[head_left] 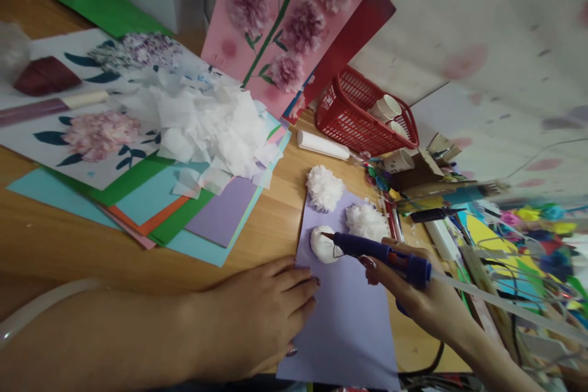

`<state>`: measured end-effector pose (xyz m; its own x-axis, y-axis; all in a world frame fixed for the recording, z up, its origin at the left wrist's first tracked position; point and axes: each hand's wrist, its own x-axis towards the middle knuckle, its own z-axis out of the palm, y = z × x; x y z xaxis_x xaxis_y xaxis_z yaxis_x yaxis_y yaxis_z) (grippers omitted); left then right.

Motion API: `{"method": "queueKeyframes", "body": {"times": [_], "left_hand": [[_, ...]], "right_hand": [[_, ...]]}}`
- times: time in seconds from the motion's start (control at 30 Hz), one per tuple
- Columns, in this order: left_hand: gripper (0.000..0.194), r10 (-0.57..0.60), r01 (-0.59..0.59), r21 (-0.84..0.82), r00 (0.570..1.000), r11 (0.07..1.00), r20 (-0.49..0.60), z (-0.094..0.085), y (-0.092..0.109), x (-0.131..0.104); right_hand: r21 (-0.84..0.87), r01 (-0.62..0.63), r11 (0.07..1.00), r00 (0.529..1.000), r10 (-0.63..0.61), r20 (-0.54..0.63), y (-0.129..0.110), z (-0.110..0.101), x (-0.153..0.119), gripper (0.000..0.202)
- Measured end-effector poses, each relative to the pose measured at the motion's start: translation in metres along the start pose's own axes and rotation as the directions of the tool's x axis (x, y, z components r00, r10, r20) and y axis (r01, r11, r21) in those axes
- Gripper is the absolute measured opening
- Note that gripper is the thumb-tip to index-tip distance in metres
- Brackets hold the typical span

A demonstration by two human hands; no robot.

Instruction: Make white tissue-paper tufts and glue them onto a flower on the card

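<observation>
My right hand (404, 275) is wrapped round a blue glue gun (381, 251) with a long clear glue stick running out of its back. The gun's nozzle tip is at a small white ball (324, 248) on a purple sheet of paper (344, 318); whether it touches I cannot tell. Two fluffy white paper flowers, one at the sheet's top edge (324, 188) and one to the right (366, 220), stand beside the ball. Flat on the left edge of the sheet lies my left hand (271, 312), fingers stretched out and holding nothing.
A heap of white tissue pieces (215, 128) lies on coloured papers (184, 214) at left. Behind stand a pink flower picture (271, 18) and a red basket (358, 116) with paper cups. A white roll (323, 145) lies before the basket. Craft scraps (537, 257) crowd the right.
</observation>
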<state>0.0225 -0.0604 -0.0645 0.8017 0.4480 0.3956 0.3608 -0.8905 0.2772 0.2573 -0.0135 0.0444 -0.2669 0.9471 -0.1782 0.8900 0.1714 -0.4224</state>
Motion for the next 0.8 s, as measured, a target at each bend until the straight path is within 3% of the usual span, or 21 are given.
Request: {"method": "queueKeyframes", "body": {"times": [0.2,0.47,0.8], "left_hand": [[0.043,0.010,-0.010,0.012,1.000,1.000,0.020,-0.0006,-0.0002,0.0013],[0.043,0.016,-0.016,0.014,1.000,1.000,-0.010,-0.0026,0.0001,0.0018],[0.044,0.007,-0.007,0.025,1.000,1.000,0.008,-0.0032,0.0003,0.0015]], "right_hand": [[0.054,-0.029,0.998,1.000,0.029,0.011,0.0072,0.0018,-0.0067,0.030],[0.024,0.037,0.999,0.998,-0.038,0.040,0.0017,0.0029,-0.0066,0.034],[-0.025,-0.010,1.000,1.000,0.009,-0.013,0.0091,-0.0012,-0.0036,0.036]]}}
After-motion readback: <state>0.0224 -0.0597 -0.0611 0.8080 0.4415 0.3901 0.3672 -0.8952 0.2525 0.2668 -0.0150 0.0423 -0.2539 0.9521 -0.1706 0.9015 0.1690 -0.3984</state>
